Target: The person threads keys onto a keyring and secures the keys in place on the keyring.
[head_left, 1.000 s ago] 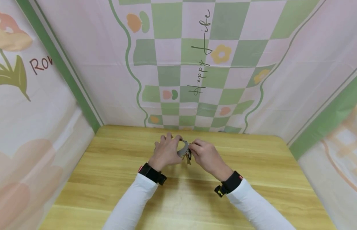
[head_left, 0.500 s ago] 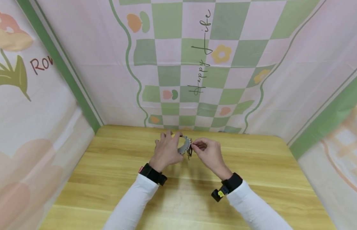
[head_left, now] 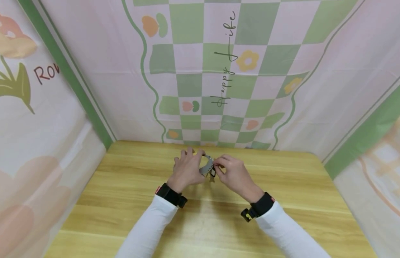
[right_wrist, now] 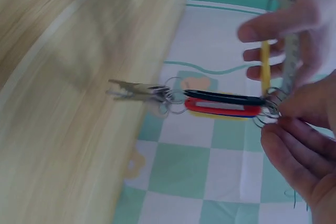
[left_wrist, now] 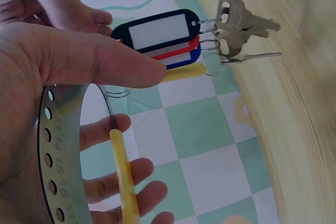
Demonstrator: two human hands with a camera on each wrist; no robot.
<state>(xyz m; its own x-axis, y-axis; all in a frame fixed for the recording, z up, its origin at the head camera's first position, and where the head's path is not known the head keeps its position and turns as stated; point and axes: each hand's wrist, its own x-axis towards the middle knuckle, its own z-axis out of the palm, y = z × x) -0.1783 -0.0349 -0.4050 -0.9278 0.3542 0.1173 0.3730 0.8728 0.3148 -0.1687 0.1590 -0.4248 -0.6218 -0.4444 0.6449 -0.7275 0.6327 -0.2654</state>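
Observation:
My left hand (head_left: 186,168) grips a large grey key ring with numbered holes (left_wrist: 63,156), its fingers curled round the band. A yellow sleeve (left_wrist: 124,171) covers part of the ring's wire side. From the ring's right edge hang key tags: a black one (left_wrist: 163,31) with a white label, a red one (right_wrist: 223,106), plus blue and yellow ones partly hidden behind. Metal keys (left_wrist: 233,17) dangle at their far ends on small rings. My right hand (head_left: 233,175) pinches at the tags' small split rings (right_wrist: 272,107), right beside the big ring; its fingertips partly cover them.
Both hands work above a wood-grain table (head_left: 203,222), near its back edge. Behind it hangs a green-and-white checked cloth (head_left: 219,82), with printed cloths on both sides. Black bands (head_left: 171,195) circle both wrists.
My right hand has shifted slightly and its fingers have re-closed at the rings. The tags and keys have swung a little below. My left hand keeps its grip almost in place.

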